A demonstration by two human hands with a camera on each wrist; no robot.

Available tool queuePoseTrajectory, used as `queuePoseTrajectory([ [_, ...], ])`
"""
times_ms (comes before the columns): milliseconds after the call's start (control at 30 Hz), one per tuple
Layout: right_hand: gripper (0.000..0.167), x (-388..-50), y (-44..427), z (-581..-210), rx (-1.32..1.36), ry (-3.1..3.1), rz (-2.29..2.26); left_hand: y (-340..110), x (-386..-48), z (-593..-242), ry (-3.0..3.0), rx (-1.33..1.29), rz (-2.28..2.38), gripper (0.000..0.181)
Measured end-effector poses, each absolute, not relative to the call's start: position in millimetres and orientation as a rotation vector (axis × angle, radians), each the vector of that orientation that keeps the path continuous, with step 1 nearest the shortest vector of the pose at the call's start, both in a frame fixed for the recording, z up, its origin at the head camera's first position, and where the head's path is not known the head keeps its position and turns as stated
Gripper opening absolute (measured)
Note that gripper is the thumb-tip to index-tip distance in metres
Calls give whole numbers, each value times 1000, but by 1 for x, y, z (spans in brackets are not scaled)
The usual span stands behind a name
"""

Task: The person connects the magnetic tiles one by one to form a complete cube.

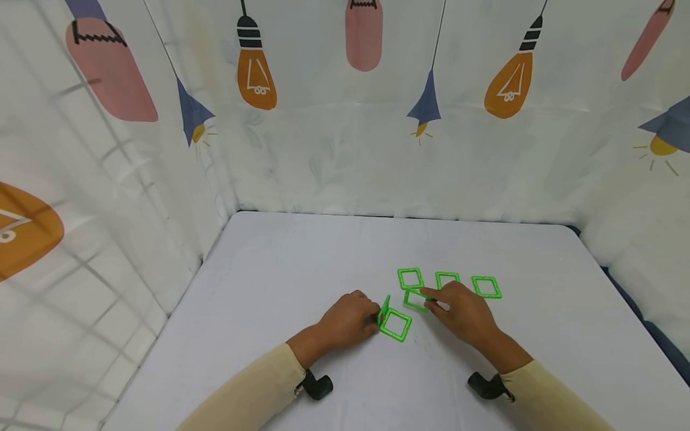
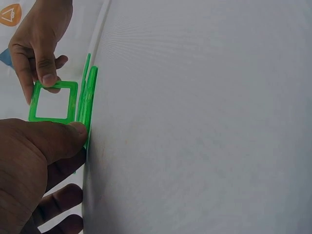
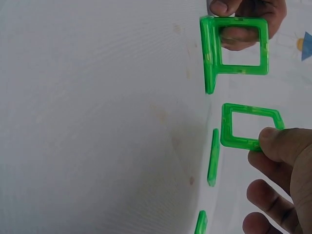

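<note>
Beside a flat green square frame [image 1: 403,333], my left hand [image 1: 349,320] [image 2: 39,156] pinches an upright green square frame [image 1: 384,310] [image 3: 264,46]. The upright frame meets the flat one along an edge, as the right wrist view shows. Just right of them, my right hand [image 1: 466,314] [image 3: 295,156] pinches another green square frame [image 1: 415,307] [image 3: 226,126] at its corner between thumb and fingers. In the right wrist view this frame is tilted and apart from the joined pair.
Three more green square frames lie on the white table [image 1: 302,257] beyond my right hand: one at left [image 1: 401,279], one in the middle [image 1: 439,279], partly hidden by that hand, and one at right [image 1: 487,296]. A patterned curtain [image 1: 334,149] stands behind the table.
</note>
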State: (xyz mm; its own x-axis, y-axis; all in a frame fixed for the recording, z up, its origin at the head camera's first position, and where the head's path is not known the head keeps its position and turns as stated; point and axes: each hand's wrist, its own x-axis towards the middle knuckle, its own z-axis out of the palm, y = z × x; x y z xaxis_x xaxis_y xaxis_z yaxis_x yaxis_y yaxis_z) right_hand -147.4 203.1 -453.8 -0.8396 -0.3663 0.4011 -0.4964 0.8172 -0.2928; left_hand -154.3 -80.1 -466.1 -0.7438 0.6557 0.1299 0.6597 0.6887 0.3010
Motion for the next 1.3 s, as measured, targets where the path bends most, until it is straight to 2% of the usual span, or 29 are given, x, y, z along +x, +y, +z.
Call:
queuePoseTrajectory([
  [1300, 41, -148, 184, -464, 627, -2732, 625, -79, -156, -466, -2880, -1118, -527, 11],
])
